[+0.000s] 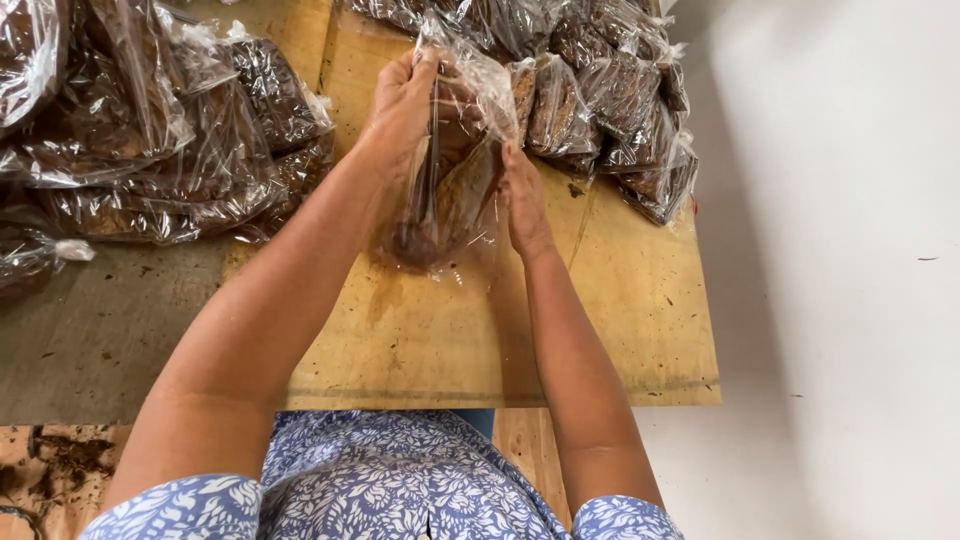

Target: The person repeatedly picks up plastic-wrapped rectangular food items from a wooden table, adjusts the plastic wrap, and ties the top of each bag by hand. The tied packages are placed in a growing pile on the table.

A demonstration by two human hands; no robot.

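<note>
- The clear plastic bag [450, 170] of brown dried material stands upright on the wooden bench [620, 330], near its far edge and about midway along, with both hands on it.
- Likely slip: the film is thin and glossy, and the weight sits low in the bag. If the upper hold loosens, the bag could sag or tip and spill its contents across the bench.
- Likely tear: the top is pulled taut, so a hard tug could split the film.
- Crowding: a row of filled bags [610, 90] lies just behind at the far right corner, and a heap of larger bags [150, 130] lies at the far left. A sideways swing could knock into either one.
- The left hand [400, 105] has its grip closed around the bag's upper part, fingers curled over the gathered plastic.
- The right hand [522, 200] lies flat against the bag's right side, fingers nearly straight; its grip is open, pressing rather than clasping.
- Loose brown crumbs [60, 460] lie on the floor below the bench's near left corner.
</note>
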